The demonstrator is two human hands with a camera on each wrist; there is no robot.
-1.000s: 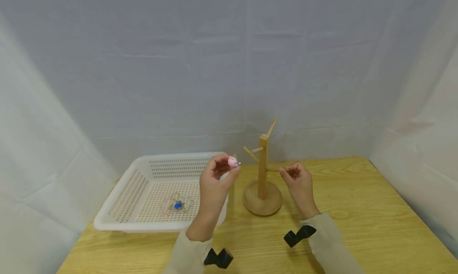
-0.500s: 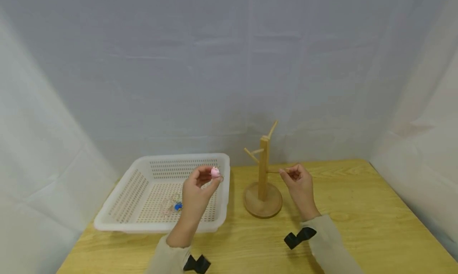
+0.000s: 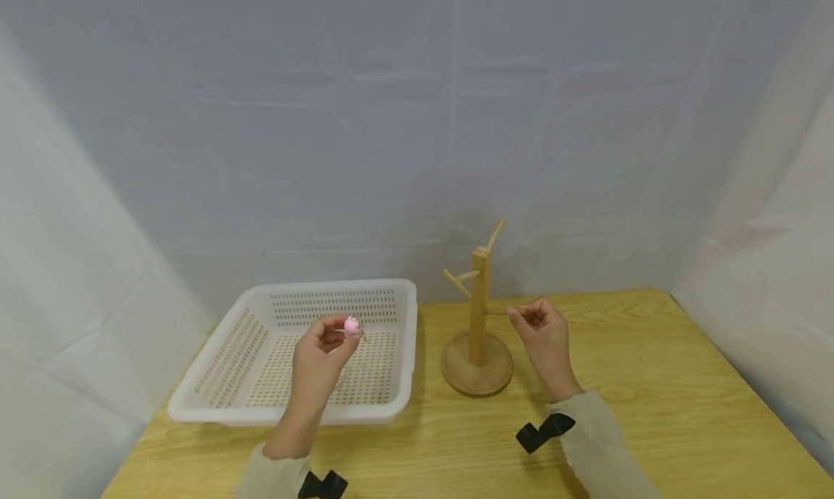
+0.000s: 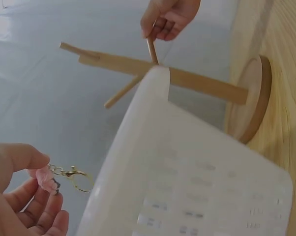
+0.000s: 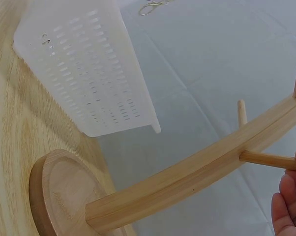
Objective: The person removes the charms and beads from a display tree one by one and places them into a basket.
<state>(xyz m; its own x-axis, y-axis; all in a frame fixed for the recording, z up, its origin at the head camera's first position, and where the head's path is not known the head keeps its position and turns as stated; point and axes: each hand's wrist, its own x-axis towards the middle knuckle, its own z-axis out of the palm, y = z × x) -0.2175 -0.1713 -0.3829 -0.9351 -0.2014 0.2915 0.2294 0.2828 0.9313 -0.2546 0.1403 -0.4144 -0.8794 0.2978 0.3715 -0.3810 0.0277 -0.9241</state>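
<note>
My left hand (image 3: 316, 361) pinches a pink keychain charm (image 3: 352, 326) between thumb and fingers, held up over the white basket (image 3: 228, 415). A gold clasp (image 4: 78, 178) on a short chain hangs off the charm in the left wrist view. On the other side, my right hand (image 3: 546, 340) pinches the end of a side peg (image 5: 266, 160) on a wooden mug tree (image 3: 478, 307). The mug tree stands upright on its round base (image 3: 478, 383), with bare pegs near its top.
The perforated basket sits left of the mug tree on the wooden table (image 3: 651, 412). My left hand and forearm hide part of its inside. White cloth (image 3: 417, 122) hangs behind and at both sides.
My left hand has moved left and slightly down with the keychain, away from the mug tree to over the basket. It now covers the blue item lying there. My right hand stays on the peg.
</note>
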